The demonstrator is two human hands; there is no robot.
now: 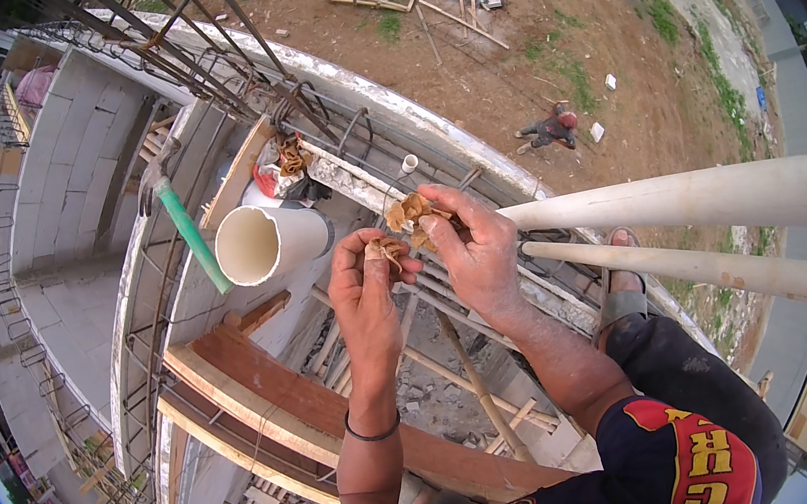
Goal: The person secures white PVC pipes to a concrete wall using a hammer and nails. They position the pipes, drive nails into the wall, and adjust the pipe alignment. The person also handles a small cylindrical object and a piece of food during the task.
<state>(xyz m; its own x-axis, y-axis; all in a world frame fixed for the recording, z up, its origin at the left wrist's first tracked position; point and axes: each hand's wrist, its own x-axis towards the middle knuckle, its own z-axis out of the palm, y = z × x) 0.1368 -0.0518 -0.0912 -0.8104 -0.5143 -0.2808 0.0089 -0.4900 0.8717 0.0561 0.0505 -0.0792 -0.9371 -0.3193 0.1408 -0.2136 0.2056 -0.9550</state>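
In front of me my left hand (365, 287) pinches a small crumpled piece of brown paper (384, 250) between thumb and fingers. Close beside it, my right hand (479, 251) grips a larger wad of torn brown paper (407, 212). The hands are nearly touching, and both are dusty. Left of them a wide white plastic pipe (296, 240) points its open end toward the left. A claw hammer with a green handle (187, 230) hangs by the wall edge. More crumpled brown paper (291, 157) lies with a plastic bag beyond the pipe.
Two long pale pipes (680, 203) run off to the right. Steel bars (187, 47) rise at upper left. Below me are wooden formwork boards (271, 404) and a deep gap with rubble (446, 393). Another person (550, 130) is far down on the bare ground.
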